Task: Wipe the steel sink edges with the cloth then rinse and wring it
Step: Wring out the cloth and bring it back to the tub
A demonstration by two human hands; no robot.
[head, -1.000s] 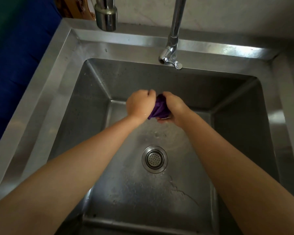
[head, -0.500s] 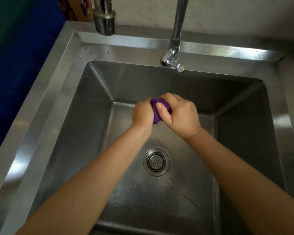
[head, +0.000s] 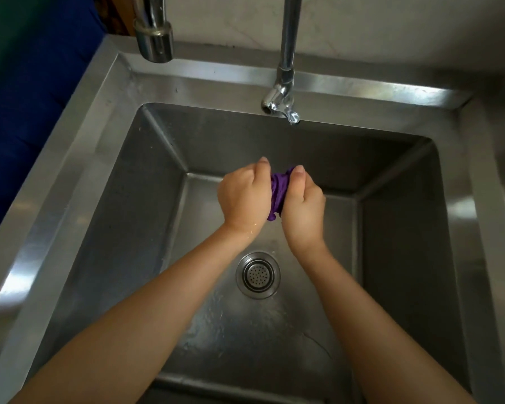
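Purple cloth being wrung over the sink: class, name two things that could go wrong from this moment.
1. The purple cloth is bunched small between the left hand and right hand; water beads on the left wrist, so a wet grip could slip and drop it into the steel sink.
2. It would likely land near the drain strainer on the wet basin floor, picking up residue and needing another rinse.

The steel sink [head: 105, 158] carries a round drain strainer [head: 258, 274] in its wet basin floor (water beads around it).
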